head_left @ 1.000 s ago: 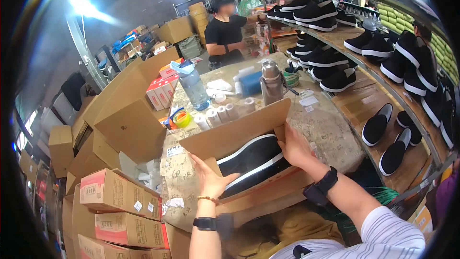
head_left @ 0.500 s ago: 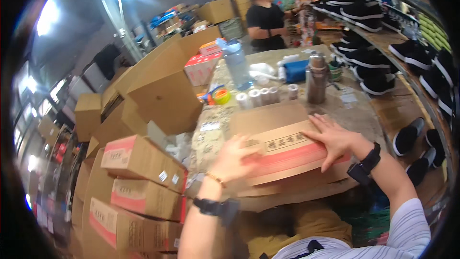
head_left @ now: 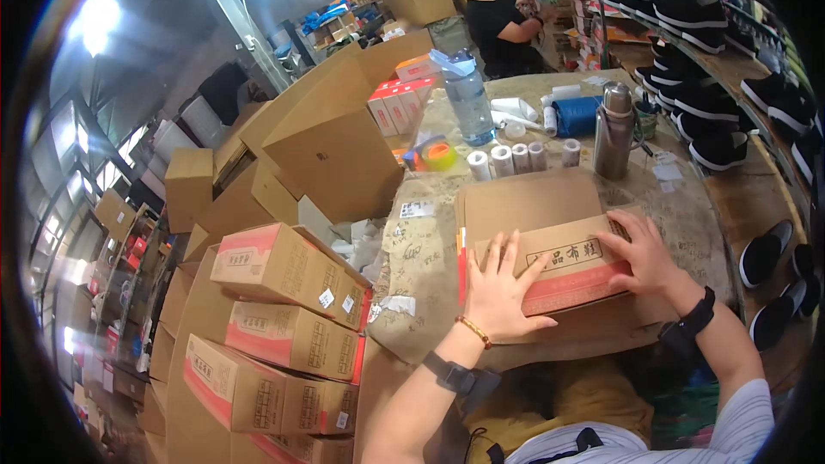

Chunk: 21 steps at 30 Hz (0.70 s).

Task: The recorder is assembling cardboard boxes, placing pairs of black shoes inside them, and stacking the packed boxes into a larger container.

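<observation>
In front of me, a rectangular tan cardboard box (head_left: 571,271) with a pinkish-red band and dark printing lies slightly angled on the table (head_left: 412,245), lid folded down.

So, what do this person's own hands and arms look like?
The left hand and right hand are ungloved. The left wrist wears a gold-toned bracelet and black strap with a dark block; the right, a black band. A pale striped sleeve shows on the right arm.
</observation>
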Available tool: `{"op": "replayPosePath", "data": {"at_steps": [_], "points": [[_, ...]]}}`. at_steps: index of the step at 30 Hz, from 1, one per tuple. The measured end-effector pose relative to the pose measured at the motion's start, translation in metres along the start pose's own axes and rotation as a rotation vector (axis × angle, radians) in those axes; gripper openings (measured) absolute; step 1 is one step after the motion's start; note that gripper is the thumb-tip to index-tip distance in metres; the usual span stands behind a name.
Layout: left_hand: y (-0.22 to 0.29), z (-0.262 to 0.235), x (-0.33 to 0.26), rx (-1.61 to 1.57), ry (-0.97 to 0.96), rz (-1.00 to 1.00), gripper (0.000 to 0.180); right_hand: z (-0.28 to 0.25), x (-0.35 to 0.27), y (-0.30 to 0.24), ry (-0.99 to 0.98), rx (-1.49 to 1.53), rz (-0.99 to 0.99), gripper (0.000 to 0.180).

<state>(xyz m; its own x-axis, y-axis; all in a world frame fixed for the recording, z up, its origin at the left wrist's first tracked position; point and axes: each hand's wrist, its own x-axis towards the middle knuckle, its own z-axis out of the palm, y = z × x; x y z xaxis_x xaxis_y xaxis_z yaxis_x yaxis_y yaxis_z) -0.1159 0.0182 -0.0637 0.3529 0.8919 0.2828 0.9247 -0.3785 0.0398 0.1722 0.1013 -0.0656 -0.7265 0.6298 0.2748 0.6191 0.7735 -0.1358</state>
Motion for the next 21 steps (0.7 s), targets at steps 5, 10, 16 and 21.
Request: {"op": "replayPosePath", "data": {"at_steps": [5, 10, 16, 21], "points": [[0.02, -0.01, -0.026, 0.022, 0.097, 0.089, 0.089, 0.046, -0.054, 0.031, 0.79, 0.411, 0.063, 0.077], [0.015, 0.021, -0.065, 0.142, 0.511, 0.339, 0.087, 0.03, -0.065, 0.011, 0.187, 1.763, 0.368, 0.082], [0.029, 0.05, -0.072, -0.762, 0.9, -0.372, 0.117, 0.044, -0.005, -0.072, 0.518, 1.957, 0.133, 0.094], [0.029, 0.005, -0.062, -1.702, 0.665, -0.527, 0.069, 0.069, 0.044, -0.122, 0.309, 1.873, -0.154, 0.085]]}}
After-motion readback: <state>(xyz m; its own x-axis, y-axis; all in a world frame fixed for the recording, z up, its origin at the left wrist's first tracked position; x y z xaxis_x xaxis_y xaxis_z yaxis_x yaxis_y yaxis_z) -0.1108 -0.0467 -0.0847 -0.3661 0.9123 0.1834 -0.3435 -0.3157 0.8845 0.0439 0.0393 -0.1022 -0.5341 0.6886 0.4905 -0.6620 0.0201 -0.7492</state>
